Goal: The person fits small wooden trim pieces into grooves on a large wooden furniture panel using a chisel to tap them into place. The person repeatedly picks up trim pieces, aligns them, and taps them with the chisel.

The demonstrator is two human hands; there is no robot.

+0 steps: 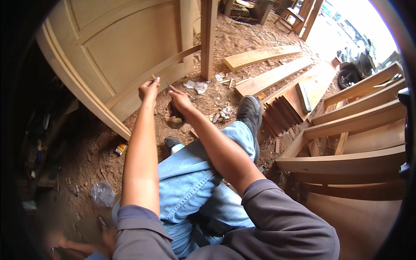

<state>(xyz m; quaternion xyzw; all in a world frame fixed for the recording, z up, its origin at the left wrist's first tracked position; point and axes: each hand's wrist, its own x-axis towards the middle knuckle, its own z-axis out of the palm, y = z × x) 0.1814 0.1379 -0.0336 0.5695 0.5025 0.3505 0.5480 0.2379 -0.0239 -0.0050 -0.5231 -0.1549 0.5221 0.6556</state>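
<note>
The person sits on the sawdust-covered floor with legs in blue jeans stretched forward, both arms reaching to the lower edge of a large pale wooden door panel that leans tilted in front of them. The left hand is closed in a pinch on the near end of a thin wooden strip, a slim moulding that runs diagonally along the panel's lower rail. The right hand sits just beside it, its fingers curled around what seems to be a small slender tool pointed at the strip; whether the tool touches the wood cannot be told. Under the right hand a dark rounded object lies on the floor, too unclear to name. The strip looks light, narrow and springy, so it would likely bend or snap if lifted by one end alone; pinching it close to where it meets the panel, as the left hand does, seems the safer hold. The panel itself looks heavy and stiff, and is best steadied by its frame edge. Loose planks lie farther off on the floor, and stacked timber frames stand to the right. Another person's hand shows at the lower left.
</note>
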